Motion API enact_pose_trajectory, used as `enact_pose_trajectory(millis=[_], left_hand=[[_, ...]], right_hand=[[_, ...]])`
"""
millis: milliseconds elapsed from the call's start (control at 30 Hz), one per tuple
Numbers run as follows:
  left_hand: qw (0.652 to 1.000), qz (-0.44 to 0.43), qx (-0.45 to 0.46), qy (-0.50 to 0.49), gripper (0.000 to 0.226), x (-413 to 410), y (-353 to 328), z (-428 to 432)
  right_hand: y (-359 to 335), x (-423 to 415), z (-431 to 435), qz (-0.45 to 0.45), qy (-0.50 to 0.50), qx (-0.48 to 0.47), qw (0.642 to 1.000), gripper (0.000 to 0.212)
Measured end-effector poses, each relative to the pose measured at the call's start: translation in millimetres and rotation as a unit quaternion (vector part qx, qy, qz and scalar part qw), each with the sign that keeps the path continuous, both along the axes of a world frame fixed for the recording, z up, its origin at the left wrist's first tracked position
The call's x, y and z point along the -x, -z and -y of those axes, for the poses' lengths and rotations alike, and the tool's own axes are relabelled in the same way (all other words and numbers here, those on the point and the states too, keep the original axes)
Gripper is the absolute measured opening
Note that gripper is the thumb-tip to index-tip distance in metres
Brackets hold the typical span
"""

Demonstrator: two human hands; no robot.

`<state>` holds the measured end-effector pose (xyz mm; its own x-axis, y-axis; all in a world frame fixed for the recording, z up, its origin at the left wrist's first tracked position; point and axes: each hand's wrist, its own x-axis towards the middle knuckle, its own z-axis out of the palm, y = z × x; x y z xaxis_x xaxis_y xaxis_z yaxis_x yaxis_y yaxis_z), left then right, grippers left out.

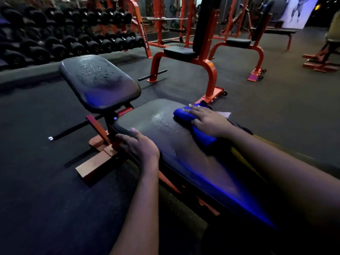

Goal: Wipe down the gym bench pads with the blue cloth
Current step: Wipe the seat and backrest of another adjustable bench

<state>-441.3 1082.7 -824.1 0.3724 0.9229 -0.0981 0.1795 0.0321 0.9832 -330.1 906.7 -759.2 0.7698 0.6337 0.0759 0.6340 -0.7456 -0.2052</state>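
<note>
Pressing the cloth (184,115) flat under the straight-fingered right hand (207,122) at centre right, beside droplets (165,123) on the long pad (145,115), gripping that pad's left edge with the left hand (141,144), likely for steadiness, small pad (97,80) upper left wet too.

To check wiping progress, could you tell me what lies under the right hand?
The blue cloth, pressed on the long bench pad by the right hand. The pad beneath the cloth is hidden.
</note>
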Motion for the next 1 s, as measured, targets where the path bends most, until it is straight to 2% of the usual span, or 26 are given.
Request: enact_pose_trajectory(millis=[67, 133, 233, 300, 367, 467, 533, 733, 800, 933, 1000], left_hand=[[0.999, 0.031, 0.0, -0.018, 0.062, 3, -8, 4], [1.0, 0.014, 0.0, -0.016, 0.063, 8, -13, 7], [1.0, 0.003, 0.006, -0.011, 0.063, 7, -13, 6], [1.0, 0.004, -0.006, -0.021, 0.062, 7, -18, 7], [0.999, 0.006, -0.012, -0.033, 0.06, 6, -16, 6], [0.999, -0.002, -0.013, -0.043, 0.057, 6, -14, 6], [0.999, -0.003, -0.009, -0.039, 0.057, 4, -13, 6], [0.999, 0.001, -0.016, -0.038, 0.058, 5, -16, 10], [0.999, 0.003, -0.016, -0.04, 0.057, 6, -18, 10], [0.999, 0.013, -0.012, -0.04, 0.058, 8, -18, 12], [0.999, 0.017, -0.014, -0.039, 0.058, 6, -17, 10]], right_hand=[[2, 10, 34, -0.013, -0.069, -0.019, 0.997, 0.053], [2, 4, 49, -0.027, -0.085, -0.028, 0.996, 0.052], [-3, -25, 21, -0.019, 0.008, -0.015, 1.0, 0.051], [-5, -36, -7, -0.003, 0.034, -0.009, 0.999, 0.052], [0, -37, -12, 0.005, -0.015, -0.008, 1.0, 0.053], [8, -23, 24, 0.006, -0.146, -0.016, 0.989, 0.054], [10, -21, 40, 0.001, -0.175, -0.04, 0.984, 0.052], [3, -51, -32, -0.01, -0.049, -0.008, 0.999, 0.053], [5, -44, -33, 0.003, -0.079, 0.001, 0.997, 0.053], [12, -6, 17, 0.013, -0.22, -0.031, 0.975, 0.052], [12, -16, 15, 0.005, -0.214, -0.051, 0.975, 0.051]])
